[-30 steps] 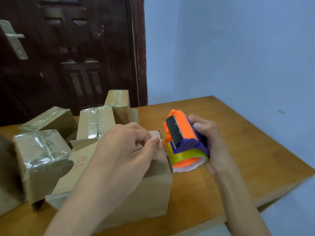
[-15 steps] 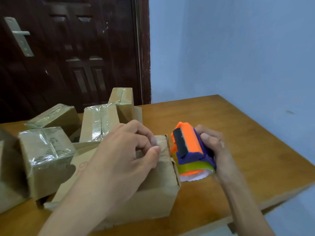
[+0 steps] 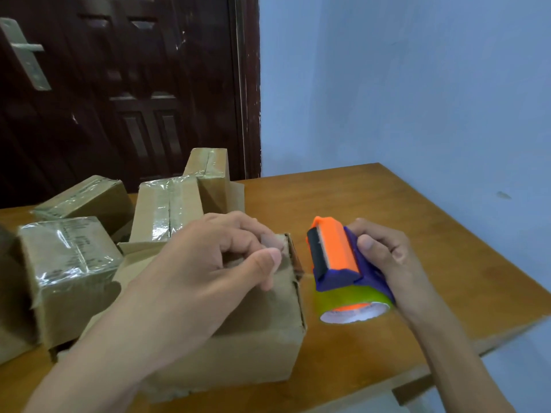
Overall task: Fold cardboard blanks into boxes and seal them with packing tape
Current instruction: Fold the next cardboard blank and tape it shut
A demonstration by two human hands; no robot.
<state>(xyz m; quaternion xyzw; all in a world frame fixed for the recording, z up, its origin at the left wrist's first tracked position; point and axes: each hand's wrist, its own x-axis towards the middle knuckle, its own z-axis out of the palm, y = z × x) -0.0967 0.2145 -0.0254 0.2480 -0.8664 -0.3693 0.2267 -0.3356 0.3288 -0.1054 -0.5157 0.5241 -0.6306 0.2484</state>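
A: Two hands work near the desk's (image 3: 447, 248) front right corner. The left hand (image 3: 208, 263) presses curled fingers on the top right edge of an unsealed cardboard box (image 3: 238, 353), seemingly pinning the tape end, though I cannot tell. The right hand (image 3: 387, 257) grips an orange and purple tape dispenser (image 3: 337, 263) just beside the box.

B: What helps this step?

A: Probably holding the flaps flat and drawing the dispenser straight along the seam. The cardboard is matte, rough, square-edged; the roll is glossy and round. Four finished boxes (image 3: 68, 257), shiny with tape, crowd the desk's left side.
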